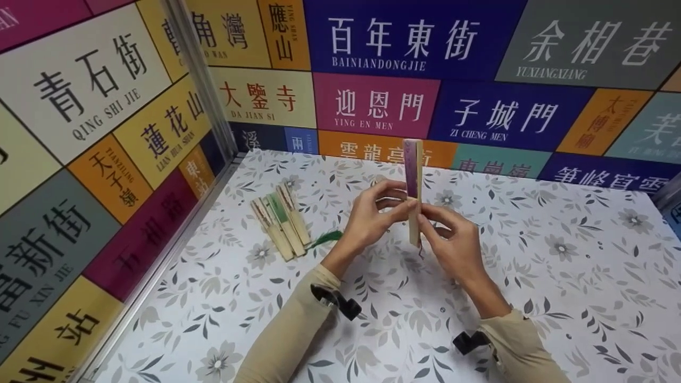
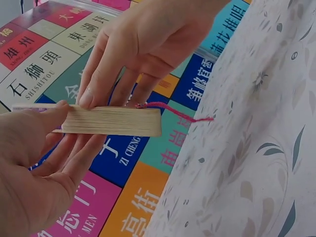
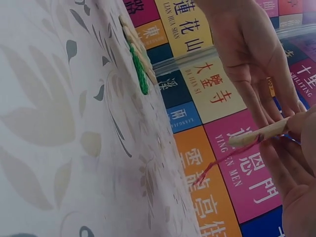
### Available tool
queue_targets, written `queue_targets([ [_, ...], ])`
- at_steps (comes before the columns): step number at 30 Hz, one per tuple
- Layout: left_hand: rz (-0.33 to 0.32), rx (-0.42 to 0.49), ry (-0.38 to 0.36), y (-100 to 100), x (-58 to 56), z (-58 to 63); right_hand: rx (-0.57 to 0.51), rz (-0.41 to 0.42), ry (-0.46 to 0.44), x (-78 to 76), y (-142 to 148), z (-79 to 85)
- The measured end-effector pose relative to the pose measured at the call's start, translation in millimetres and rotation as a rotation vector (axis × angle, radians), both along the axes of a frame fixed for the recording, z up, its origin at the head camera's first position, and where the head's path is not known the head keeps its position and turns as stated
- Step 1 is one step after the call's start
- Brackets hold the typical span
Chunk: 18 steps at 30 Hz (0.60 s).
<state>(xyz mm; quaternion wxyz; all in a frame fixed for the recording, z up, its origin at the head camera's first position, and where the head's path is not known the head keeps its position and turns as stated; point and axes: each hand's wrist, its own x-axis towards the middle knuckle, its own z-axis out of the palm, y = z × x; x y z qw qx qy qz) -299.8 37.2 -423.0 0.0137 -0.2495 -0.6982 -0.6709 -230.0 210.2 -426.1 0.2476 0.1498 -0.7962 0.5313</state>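
A folded hand fan point(image 1: 413, 175) with purple on its upper part stands upright above the table, held between both hands. My left hand point(image 1: 370, 215) pinches it from the left, thumb across its front. From the right, my right hand point(image 1: 452, 234) grips its lower part with fingertips and thumb. In the left wrist view the fan's pale stacked ribs point(image 2: 116, 121) face the camera, and a short red cord point(image 2: 177, 113) hangs from its end. The right wrist view shows that red cord point(image 3: 222, 160) dangling from the fan's narrow end point(image 3: 247, 138).
Several folded fans point(image 1: 282, 223) lie side by side on the table at left, one green, with a green tassel point(image 1: 325, 239) beside them. The floral-patterned table point(image 1: 372, 340) meets sign-printed walls point(image 1: 372, 101) at the back and left.
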Motion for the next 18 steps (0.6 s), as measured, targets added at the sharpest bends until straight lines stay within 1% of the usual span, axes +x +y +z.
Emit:
queue_targets([
  [3, -0.008, 0.02, -0.009, -1, -1.0, -2.8, -0.043, 0.013, -0.03, 0.1, 0, 0.0],
  [6, -0.045, 0.065, -0.052, -2, -1.3, -4.8, -0.079, 0.027, -0.063, 0.6, 1, -0.1],
  [7, -0.061, 0.081, -0.06, -2, -3.8, -8.5, -0.086, 0.028, -0.07, 0.8, 1, -0.2],
  [9, -0.08, 0.107, -0.081, -2, -4.1, -9.4, -0.1, 0.031, -0.086, 0.9, 1, -0.8],
  [18, -0.105, 0.166, -0.158, -2, -6.4, -13.2, -0.137, 0.035, -0.137, -0.6, 4, -3.6],
])
